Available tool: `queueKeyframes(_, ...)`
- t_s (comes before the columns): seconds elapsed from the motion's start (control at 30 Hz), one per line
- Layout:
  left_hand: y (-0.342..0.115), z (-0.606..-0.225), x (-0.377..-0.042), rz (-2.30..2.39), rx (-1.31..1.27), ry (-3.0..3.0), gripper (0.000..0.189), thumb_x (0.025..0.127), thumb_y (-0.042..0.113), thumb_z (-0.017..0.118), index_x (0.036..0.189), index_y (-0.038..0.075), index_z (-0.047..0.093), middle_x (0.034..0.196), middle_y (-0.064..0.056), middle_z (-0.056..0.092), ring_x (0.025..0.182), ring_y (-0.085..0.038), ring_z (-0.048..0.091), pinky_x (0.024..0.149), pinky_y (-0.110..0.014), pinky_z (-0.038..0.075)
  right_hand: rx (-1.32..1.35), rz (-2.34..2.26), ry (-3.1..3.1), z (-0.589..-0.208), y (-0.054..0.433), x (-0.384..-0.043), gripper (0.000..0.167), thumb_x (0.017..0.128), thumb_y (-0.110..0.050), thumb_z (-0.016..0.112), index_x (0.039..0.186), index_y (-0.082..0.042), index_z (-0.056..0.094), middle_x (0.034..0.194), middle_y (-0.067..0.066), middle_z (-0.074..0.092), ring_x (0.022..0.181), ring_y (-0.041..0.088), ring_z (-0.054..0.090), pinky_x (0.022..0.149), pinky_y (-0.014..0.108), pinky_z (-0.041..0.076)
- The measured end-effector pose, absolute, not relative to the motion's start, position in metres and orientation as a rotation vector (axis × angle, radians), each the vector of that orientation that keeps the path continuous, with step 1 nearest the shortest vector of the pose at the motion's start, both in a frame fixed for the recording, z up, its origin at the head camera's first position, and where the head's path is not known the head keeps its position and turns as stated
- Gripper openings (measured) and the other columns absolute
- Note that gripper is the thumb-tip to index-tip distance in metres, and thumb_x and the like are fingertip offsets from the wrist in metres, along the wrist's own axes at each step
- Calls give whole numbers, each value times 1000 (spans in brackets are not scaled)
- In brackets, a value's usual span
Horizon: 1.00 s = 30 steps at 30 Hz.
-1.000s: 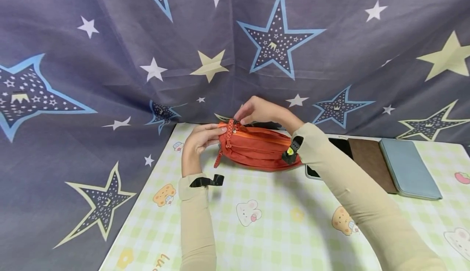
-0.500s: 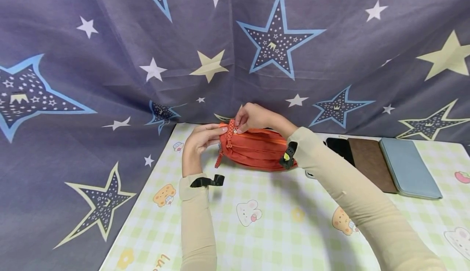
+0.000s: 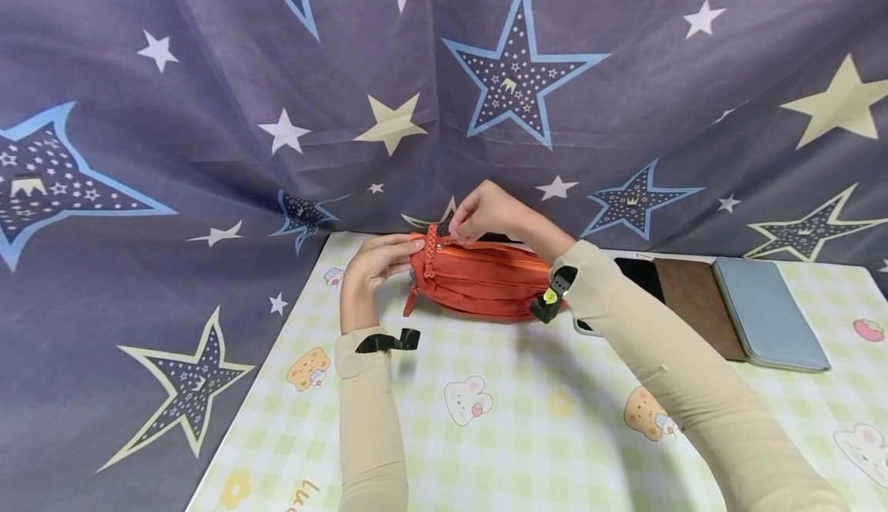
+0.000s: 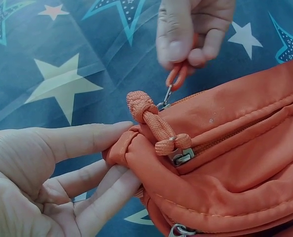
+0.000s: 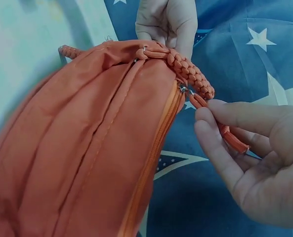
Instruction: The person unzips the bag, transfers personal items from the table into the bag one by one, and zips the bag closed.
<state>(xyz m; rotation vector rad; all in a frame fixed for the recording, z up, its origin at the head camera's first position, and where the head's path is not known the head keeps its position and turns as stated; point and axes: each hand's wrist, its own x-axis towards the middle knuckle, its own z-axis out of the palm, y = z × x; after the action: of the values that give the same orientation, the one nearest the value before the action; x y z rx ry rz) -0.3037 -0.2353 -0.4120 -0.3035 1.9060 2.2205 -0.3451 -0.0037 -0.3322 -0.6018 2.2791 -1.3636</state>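
Note:
An orange-red zipped bag [image 3: 486, 284] lies along the back of the table. Its left end is pinched between the thumb and fingers of my left hand [image 3: 381, 261]. Above that same end, my right hand [image 3: 489, 211] pinches a thin orange cord zipper pull [image 4: 177, 76] between thumb and index finger. In the right wrist view the cord's tail [image 5: 235, 140] pokes out past the fingers, and the zip's orange teeth [image 5: 158, 143] run closed along the bag. A thicker braided pull [image 4: 151, 118] hangs from a second zip beside it.
Right of the bag, partly behind my right sleeve [image 3: 666, 365], lie a black-screened phone [image 3: 641, 277], a brown flat cover [image 3: 694, 304] and a light blue one [image 3: 770, 315]. A star-patterned cloth [image 3: 277, 72] hangs behind the checked table [image 3: 416, 442].
My right hand dipped toward the front zip, then rose again and moved slightly right, with the thin cord pull in its fingers. My left hand keeps its place on the bag's end.

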Motion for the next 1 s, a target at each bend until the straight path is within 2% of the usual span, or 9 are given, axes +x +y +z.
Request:
queueKeyframes(0.2,-237,-414,-305,2214,-323,1923,26,91,2,74,117,1,67,81,4,75,71,-8,74,69,-23,63,-473,-1388,2223,-335,8,-343,9,85,6,77,94,7,78,76,6,76,73,18,74,81,40,64)
queueKeyframes(0.3,-239,-415,-305,2221,-308,1904,22,92,-1,73,113,1,67,81,4,76,71,-9,74,71,-24,63,-414,-1401,2173,-338,15,-345,14,85,5,78,98,10,77,76,7,76,73,18,74,82,40,64)
queueKeyframes(0.6,-242,-416,-304,2226,-299,1866,14,93,-3,70,100,9,70,82,4,77,71,-9,74,70,-23,63,-374,-1321,2100,-333,35,-355,12,87,7,73,99,10,76,78,6,76,76,17,73,85,38,63)
queueKeyframes(0.87,-241,-416,-302,2244,-299,1860,14,92,-3,72,94,12,73,82,3,77,72,-9,74,70,-23,63,-393,-1248,2149,-331,51,-359,14,88,4,74,101,10,76,80,6,77,76,16,73,90,42,62)
queueKeyframes(1.0,-240,-417,-303,2260,-309,1854,16,92,-2,72,90,13,75,82,3,77,71,-10,75,70,-24,63,-400,-1241,2197,-331,60,-356,16,87,3,76,101,11,76,81,6,77,75,16,73,86,41,63)
